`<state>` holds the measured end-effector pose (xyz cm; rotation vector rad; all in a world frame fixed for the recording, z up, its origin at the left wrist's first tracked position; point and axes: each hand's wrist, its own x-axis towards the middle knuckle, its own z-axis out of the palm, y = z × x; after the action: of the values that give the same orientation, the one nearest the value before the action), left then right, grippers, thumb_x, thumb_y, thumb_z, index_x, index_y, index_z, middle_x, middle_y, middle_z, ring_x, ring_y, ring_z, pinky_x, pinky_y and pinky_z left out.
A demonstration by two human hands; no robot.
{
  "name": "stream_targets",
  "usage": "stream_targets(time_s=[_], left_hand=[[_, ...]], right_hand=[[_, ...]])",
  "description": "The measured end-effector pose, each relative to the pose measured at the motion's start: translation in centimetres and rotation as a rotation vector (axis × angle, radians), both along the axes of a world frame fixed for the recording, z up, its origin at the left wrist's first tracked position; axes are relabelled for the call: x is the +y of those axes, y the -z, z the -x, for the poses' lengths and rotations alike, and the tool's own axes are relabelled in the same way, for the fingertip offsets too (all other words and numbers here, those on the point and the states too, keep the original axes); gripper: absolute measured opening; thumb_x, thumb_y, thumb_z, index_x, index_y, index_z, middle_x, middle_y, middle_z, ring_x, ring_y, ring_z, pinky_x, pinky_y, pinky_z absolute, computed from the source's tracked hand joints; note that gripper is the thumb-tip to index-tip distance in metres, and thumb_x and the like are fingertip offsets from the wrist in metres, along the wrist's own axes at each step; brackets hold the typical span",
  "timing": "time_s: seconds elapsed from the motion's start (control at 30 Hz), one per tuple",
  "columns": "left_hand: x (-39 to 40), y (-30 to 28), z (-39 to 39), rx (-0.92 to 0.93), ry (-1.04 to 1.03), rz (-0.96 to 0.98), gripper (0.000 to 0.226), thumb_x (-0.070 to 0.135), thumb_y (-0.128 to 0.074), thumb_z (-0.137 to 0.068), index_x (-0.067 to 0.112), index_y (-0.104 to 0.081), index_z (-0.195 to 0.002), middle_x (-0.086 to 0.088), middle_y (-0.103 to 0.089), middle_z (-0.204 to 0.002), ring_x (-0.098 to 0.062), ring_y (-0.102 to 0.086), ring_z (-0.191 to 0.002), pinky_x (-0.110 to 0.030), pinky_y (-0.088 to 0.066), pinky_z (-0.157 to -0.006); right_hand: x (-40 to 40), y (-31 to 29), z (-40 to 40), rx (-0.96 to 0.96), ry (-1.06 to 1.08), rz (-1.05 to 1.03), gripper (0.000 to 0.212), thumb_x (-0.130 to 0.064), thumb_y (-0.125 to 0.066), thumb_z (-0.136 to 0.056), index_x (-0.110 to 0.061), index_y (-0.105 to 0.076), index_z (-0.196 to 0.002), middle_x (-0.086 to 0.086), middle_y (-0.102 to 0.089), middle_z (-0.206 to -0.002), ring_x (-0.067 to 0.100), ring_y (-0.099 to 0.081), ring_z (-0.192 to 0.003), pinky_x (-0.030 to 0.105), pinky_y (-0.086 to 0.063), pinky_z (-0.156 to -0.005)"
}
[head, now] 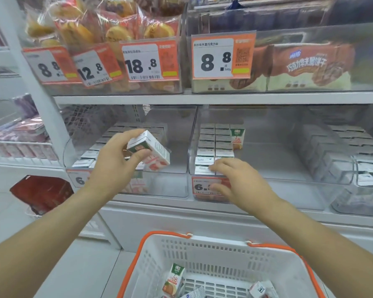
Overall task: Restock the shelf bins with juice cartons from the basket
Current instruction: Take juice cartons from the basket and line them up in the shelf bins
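Bins (125, 160) partly filled; left hand (114, 155) gripping carton (149, 150), right hand (235, 179) flat-fingered on front row; several cartons left in basket (220, 248).

1. Price tag (50, 65), upper shelf, far up and left of the left hand's fingers (125, 136): "8.8".
2. Second price tag (96, 67), just to its right: "12.8".
3. Third price tag (148, 63), straight above those fingers: "18.8".
4. Large price tag (222, 57), high above the right hand's fingers (220, 165): "8.8", with "500g" in small print.
5. Upright carton (237, 136) in the bin, beyond and just right of the right fingers: "100%" and "08".
6. Bin tag (202, 187), partly under the right fingers: "6." only.
7. Left bin tag (79, 179), below the left fingers: "6." only.
8. Basket carton (173, 280), well below both hands: "100%", "08".
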<state>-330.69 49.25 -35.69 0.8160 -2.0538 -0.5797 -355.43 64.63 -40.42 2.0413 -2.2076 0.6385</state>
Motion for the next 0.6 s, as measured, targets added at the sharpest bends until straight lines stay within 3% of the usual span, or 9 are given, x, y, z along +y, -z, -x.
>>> stream_targets(time_s=[0.13,0.2,0.33,0.6], left_hand=[[-3.8,0.5,3.6,-0.151,-0.041,0.000,0.042,0.016,-0.071,-0.090,0.022,-0.062,-0.130,-0.004,-0.062,-0.115,-0.018,-0.061,-0.091,-0.028,-0.046,-0.085],[-5.7,1.1,5.5,-0.271,-0.061,0.017,0.044,0.021,-0.070,-0.090,0.022,-0.060,-0.133,-0.005,-0.062,-0.118,-0.023,-0.061,-0.088,-0.027,-0.042,-0.082],[-9.5,2.5,8.7,-0.454,-0.014,0.007,0.047,0.024,-0.067,-0.092,0.024,-0.055,-0.137,-0.007,-0.058,-0.133,-0.028,-0.057,-0.118,-0.039,-0.044,-0.103],[-15.5,3.8,13.7,-0.731,-0.219,0.211,0.046,0.021,-0.066,-0.092,0.027,-0.051,-0.135,-0.007,-0.049,-0.131,-0.030,-0.046,-0.124,-0.040,-0.038,-0.101]], right_hand=[[-0.1,0.7,0.5,-0.046,0.021,0.086,0.041,-0.039,-0.078,-0.082,-0.021,-0.072,-0.118,-0.004,-0.067,-0.122,0.023,-0.060,-0.113,0.040,-0.049,-0.096],[0.0,0.8,0.7,-0.064,0.026,0.091,0.041,-0.040,-0.080,-0.080,-0.022,-0.073,-0.117,-0.005,-0.067,-0.122,0.022,-0.061,-0.112,0.039,-0.050,-0.096],[-0.2,1.3,0.6,-0.017,0.025,0.133,0.041,-0.040,-0.086,-0.072,-0.026,-0.075,-0.110,-0.007,-0.070,-0.113,0.020,-0.067,-0.102,0.036,-0.055,-0.085],[-1.2,2.2,1.2,0.089,-0.020,0.203,0.054,-0.044,-0.097,-0.046,-0.031,-0.077,-0.094,-0.011,-0.071,-0.101,0.014,-0.071,-0.082,0.027,-0.056,-0.063]])
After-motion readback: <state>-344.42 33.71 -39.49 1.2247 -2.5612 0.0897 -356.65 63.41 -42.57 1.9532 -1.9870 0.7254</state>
